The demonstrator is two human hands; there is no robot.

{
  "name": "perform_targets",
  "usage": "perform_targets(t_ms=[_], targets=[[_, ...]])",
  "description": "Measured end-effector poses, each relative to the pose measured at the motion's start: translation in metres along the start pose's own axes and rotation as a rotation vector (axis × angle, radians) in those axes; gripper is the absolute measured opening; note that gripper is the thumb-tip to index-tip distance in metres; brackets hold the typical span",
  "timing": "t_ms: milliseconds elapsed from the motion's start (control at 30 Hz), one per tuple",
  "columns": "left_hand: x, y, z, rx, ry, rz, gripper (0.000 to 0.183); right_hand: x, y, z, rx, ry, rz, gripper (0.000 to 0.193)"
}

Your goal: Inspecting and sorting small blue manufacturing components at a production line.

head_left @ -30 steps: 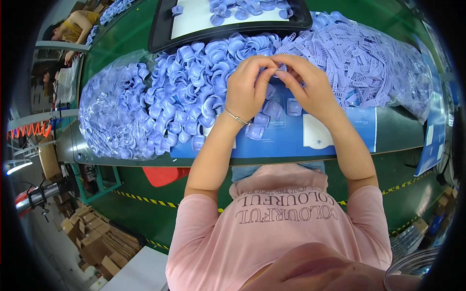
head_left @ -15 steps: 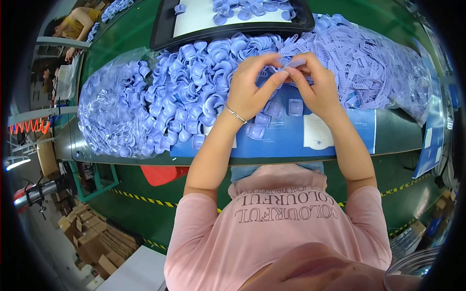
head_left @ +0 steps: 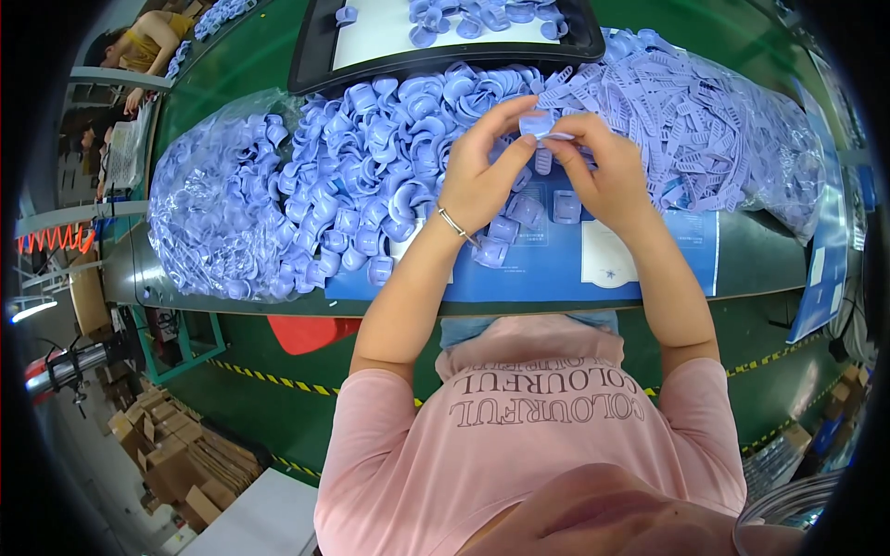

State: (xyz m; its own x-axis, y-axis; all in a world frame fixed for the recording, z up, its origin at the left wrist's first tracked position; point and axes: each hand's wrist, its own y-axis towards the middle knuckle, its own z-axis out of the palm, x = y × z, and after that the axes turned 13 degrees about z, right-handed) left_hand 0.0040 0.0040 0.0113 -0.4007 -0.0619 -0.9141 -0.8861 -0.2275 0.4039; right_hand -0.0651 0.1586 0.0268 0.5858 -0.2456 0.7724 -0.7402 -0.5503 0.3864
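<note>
Over the middle of the table my two hands meet at a small lavender-blue curved plastic piece [head_left: 536, 122]. My left hand [head_left: 477, 171] pinches it between thumb and fingers. From the right, the thumb and fingertips of my right hand [head_left: 607, 171] close on a lavender slotted plastic strap [head_left: 558, 136] against that piece. A slotted strap end [head_left: 543, 163] shows just below the fingertips. Exactly how strap and piece join is hidden by my fingers. Beneath my hands, several curved pieces [head_left: 503, 230] lie on a blue printed sheet [head_left: 547, 278], with another piece [head_left: 566, 206] nearer my right hand.
Left of my hands is a heap of curved pieces [head_left: 362, 176], spilling from a clear plastic bag [head_left: 209, 213]. A heap of slotted straps [head_left: 681, 120] spreads to the right. Beyond stands a black-rimmed tray [head_left: 445, 69] holding several pieces. Another person [head_left: 153, 46] is at far left.
My fingers have turned the curved piece upward, so its broad face now shows between my hands. A strap end has come into sight below them. The heaps look the same.
</note>
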Motion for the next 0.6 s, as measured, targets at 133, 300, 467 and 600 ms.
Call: perform_targets(t_ms=[133, 300, 467, 600], targets=[[-0.0025, 0.001, 0.0015, -0.052, 0.142, 0.147, 0.042, 0.0009, 0.0021, -0.0006, 0.006, -0.18, -0.064, 0.012], [-0.004, -0.001, 0.004, -0.028, 0.694, 0.341, 0.041, -0.0049, 0.0033, 0.0034, -0.132, -0.155, -0.172, 0.015], [-0.004, -0.0015, 0.0031, -0.019, 0.768, 0.407, 0.04, 0.0001, 0.0051, 0.0032, -0.171, -0.164, -0.203, 0.018], [-0.0031, -0.0021, 0.0054, 0.05, 0.817, 0.464, 0.041, -0.0084, 0.0071, 0.0064, -0.207, -0.107, -0.142, 0.018]])
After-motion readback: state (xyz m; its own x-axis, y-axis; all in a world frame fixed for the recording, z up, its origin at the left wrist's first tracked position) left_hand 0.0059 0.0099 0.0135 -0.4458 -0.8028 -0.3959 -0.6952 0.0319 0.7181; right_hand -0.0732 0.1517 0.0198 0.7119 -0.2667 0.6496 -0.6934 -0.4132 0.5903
